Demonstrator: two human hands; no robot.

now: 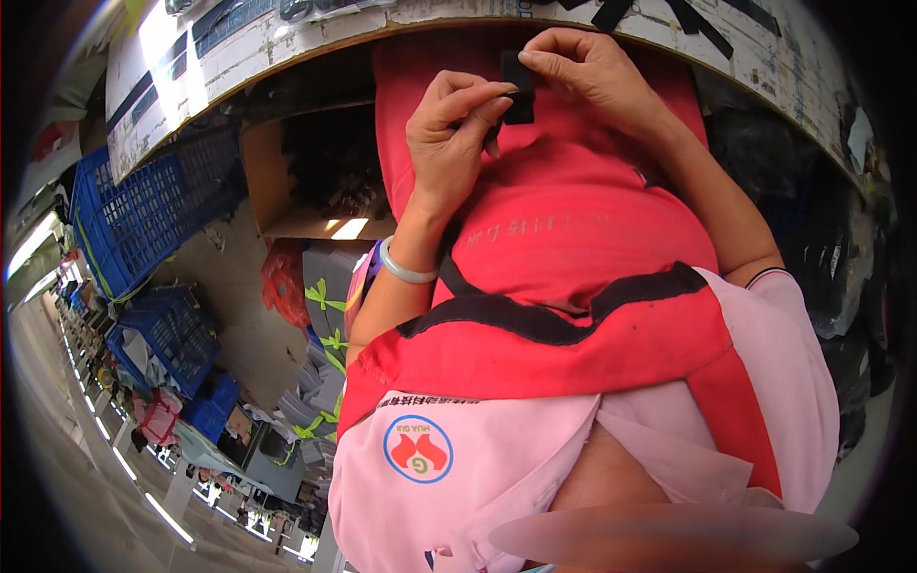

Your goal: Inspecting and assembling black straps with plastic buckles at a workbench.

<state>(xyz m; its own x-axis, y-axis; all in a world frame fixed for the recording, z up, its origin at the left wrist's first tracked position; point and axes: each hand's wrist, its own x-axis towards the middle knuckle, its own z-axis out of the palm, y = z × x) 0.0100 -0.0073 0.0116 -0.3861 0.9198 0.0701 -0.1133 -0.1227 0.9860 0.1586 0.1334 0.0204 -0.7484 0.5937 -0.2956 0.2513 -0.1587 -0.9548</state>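
Observation:
Above the red apron (pixel 573 181) on my lap, both hands work on a small flat black strip (pixel 519 107). My left hand (pixel 449 138) pinches it at its left edge between thumb and forefinger, the other fingers curled in. A pale bracelet is on that wrist. My right hand (pixel 597 81) has its thumb and forefinger closed at the strip's upper right corner. The strip hangs upright between the hands. What it is made of I cannot make out.
Past my hands runs a worn white tabletop (pixel 220 91) with black strips (pixel 702 27) on it. A cardboard box (pixel 267 181) of dark pieces stands under the table at left. Blue plastic crates (pixel 143 224) and bundled grey stacks (pixel 330 277) are further left; dark plastic bags (pixel 831 258) lie at right.

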